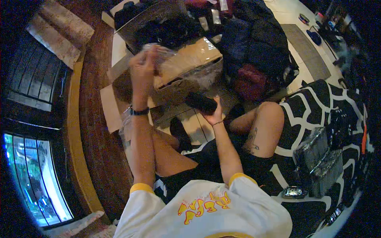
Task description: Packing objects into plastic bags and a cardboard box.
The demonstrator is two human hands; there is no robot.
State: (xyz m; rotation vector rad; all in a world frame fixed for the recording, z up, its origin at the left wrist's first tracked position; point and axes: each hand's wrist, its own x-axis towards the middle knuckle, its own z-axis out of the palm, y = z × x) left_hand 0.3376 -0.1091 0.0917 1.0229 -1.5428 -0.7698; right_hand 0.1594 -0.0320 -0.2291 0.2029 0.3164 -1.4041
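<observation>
My left hand [145, 63] is raised over the near left side of an open cardboard box [186, 65]. It is smeared by motion, and a thin, clear, shiny strip or film [163, 50] shows beside its fingers; whether they hold it is unclear. In front of the box, low between my knees, my right hand [214, 113] grips a dark, roughly oblong object [201, 102]. Its details are lost in shadow. Glossy clear tape or plastic covers parts of the box flap.
Behind the box lie dark items in another open carton [152, 22]. A large pile of dark padded fabric [254, 39] rises to the right. Plastic-wrapped packages [319, 162] rest on the black-and-white patterned cover [291, 152]. A barred window [35, 178] is at left.
</observation>
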